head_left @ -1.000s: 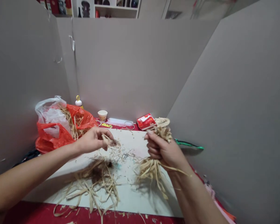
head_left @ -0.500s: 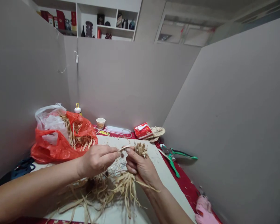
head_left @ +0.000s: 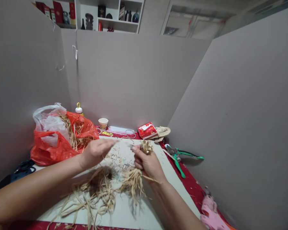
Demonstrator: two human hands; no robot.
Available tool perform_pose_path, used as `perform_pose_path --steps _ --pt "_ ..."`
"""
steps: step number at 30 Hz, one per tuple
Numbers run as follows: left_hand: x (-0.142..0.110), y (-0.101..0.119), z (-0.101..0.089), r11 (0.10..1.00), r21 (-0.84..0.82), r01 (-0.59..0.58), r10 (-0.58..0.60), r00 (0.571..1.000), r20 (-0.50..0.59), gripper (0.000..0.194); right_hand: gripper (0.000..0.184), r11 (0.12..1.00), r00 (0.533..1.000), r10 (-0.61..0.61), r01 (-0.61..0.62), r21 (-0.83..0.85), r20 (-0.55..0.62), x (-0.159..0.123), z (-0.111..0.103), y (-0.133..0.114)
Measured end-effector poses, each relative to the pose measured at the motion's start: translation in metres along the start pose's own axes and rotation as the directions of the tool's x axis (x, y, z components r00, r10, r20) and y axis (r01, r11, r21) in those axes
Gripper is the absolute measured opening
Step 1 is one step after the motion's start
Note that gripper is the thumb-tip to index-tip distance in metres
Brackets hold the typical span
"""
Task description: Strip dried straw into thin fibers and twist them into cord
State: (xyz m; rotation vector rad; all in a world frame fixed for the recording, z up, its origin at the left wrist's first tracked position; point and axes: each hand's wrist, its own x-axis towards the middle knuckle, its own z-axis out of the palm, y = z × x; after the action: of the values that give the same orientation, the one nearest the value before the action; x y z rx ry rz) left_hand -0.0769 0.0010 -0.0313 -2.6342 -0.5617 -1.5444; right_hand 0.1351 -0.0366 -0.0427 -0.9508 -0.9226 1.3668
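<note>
My right hand [head_left: 146, 161] is closed round a bundle of dried straw-coloured strips. The bundle's bunched top [head_left: 147, 147] sticks out above the fist, and its loose ends [head_left: 133, 182] fan out below over the white board [head_left: 177, 191]. My left hand [head_left: 98, 152] is raised to the left of it, apart from the bundle, with its fingers pointing toward it. Motion smears those fingertips, so any strip between them cannot be made out. A tangled heap of similar strips [head_left: 98, 195] lies on the board under my left forearm.
A red plastic bag [head_left: 50, 153] holding more strips stands at the left. Behind are a paper cup [head_left: 103, 123], a red packet [head_left: 147, 131] and a woven piece [head_left: 163, 131]. Green-handled pliers [head_left: 176, 156] lie on the red cloth [head_left: 190, 188] at right, by the grey partition [head_left: 242, 111].
My left hand has drawn back to the left, away from my right hand, and the pale strip between them no longer shows. The bundle has shifted slightly up and right in view.
</note>
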Motion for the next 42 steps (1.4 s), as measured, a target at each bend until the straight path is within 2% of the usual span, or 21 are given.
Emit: perform_pose_path --steps 1,2,4,5,6,8,10,11,13,16,19,21,23,25,29,31,33,35,38,40,42 --pt "0.002 -0.005 -0.002 0.989 -0.036 0.145 -0.147 0.987 -0.062 0.028 0.044 0.999 1.000 -0.005 0.005 -0.041 -0.016 0.003 -0.006 -0.003" --pt "0.005 -0.010 -0.005 0.950 -0.098 0.298 -0.309 0.943 -0.127 0.025 0.042 0.994 1.000 -0.005 0.004 -0.113 -0.016 0.004 -0.010 -0.005" --pt "0.013 -0.018 -0.008 0.792 -0.304 0.530 -0.594 0.785 -0.179 0.022 0.039 0.943 0.999 -0.010 0.023 -0.333 0.041 0.003 -0.012 -0.008" --pt "0.017 -0.020 -0.009 0.692 -0.420 0.588 -0.693 0.704 -0.155 0.023 0.038 0.892 0.995 -0.022 0.063 -0.447 0.095 -0.001 -0.009 -0.009" --pt "0.020 -0.020 -0.009 0.589 -0.524 0.615 -0.761 0.640 -0.104 0.026 0.036 0.837 0.987 -0.034 0.115 -0.535 0.158 -0.005 -0.005 -0.009" --pt "0.025 -0.017 -0.006 0.400 -0.668 0.628 -0.830 0.557 0.027 0.029 0.030 0.766 0.951 -0.021 0.213 -0.606 0.307 -0.014 0.006 -0.008" --pt "0.027 -0.010 0.000 0.241 -0.740 0.628 -0.848 0.507 0.153 0.029 0.016 0.755 0.900 0.016 0.274 -0.596 0.435 -0.021 0.014 -0.007" --pt "0.027 -0.006 0.004 0.173 -0.762 0.624 -0.846 0.490 0.210 0.027 0.013 0.752 0.888 0.020 0.290 -0.592 0.460 -0.022 0.015 -0.007" --pt "0.027 0.003 0.012 0.069 -0.787 0.613 -0.829 0.474 0.296 0.021 0.014 0.736 0.914 -0.018 0.287 -0.613 0.406 -0.022 0.015 -0.009" --pt "0.030 0.016 0.023 -0.025 -0.789 0.613 -0.798 0.463 0.385 0.010 0.024 0.746 0.962 -0.067 0.226 -0.627 0.266 -0.018 0.008 -0.017" --pt "0.036 0.029 0.032 -0.091 -0.783 0.616 -0.789 0.434 0.434 0.005 0.024 0.816 0.944 -0.063 0.236 -0.527 0.324 -0.013 0.002 -0.024" --pt "0.039 0.034 0.038 -0.122 -0.776 0.619 -0.790 0.412 0.453 0.006 0.030 0.864 0.955 -0.119 0.234 -0.445 0.270 -0.010 0.000 -0.024" --pt "0.042 0.038 0.043 -0.125 -0.772 0.623 -0.792 0.407 0.456 0.008 0.036 0.905 0.980 -0.167 0.197 -0.378 0.111 -0.007 -0.002 -0.022" --pt "0.042 0.040 0.048 -0.098 -0.771 0.629 -0.794 0.418 0.442 0.010 0.043 0.950 0.989 -0.143 0.133 -0.284 -0.018 -0.004 -0.003 -0.019" --pt "0.040 0.044 0.057 -0.022 -0.726 0.687 -0.769 0.453 0.452 0.018 0.048 0.995 0.995 -0.087 0.085 -0.054 -0.039 0.000 -0.003 -0.016" --pt "0.038 0.045 0.061 -0.018 -0.695 0.719 -0.725 0.469 0.504 0.023 0.046 0.994 0.993 -0.105 0.103 -0.038 -0.046 0.001 -0.004 -0.015" --pt "0.036 0.047 0.063 -0.057 -0.675 0.736 -0.670 0.473 0.572 0.027 0.043 0.985 0.985 -0.156 0.148 -0.093 -0.077 0.002 -0.006 -0.014" --pt "0.035 0.048 0.063 -0.127 -0.654 0.746 -0.621 0.454 0.639 0.033 0.039 0.966 0.970 -0.216 0.196 -0.168 -0.112 0.002 -0.007 -0.012" --pt "0.031 0.049 0.064 -0.200 -0.590 0.782 -0.574 0.394 0.718 0.043 0.035 0.946 0.955 -0.263 0.228 -0.229 -0.136 0.001 -0.007 -0.009" --pt "0.027 0.047 0.065 -0.188 -0.530 0.827 -0.542 0.363 0.758 0.037 0.034 0.947 0.947 -0.278 0.242 -0.210 -0.160 0.001 -0.007 -0.012" --pt "0.022 0.039 0.065 -0.111 -0.450 0.886 -0.504 0.341 0.794 0.028 0.033 0.950 0.924 -0.308 0.285 -0.130 -0.226 0.002 -0.008 -0.019"
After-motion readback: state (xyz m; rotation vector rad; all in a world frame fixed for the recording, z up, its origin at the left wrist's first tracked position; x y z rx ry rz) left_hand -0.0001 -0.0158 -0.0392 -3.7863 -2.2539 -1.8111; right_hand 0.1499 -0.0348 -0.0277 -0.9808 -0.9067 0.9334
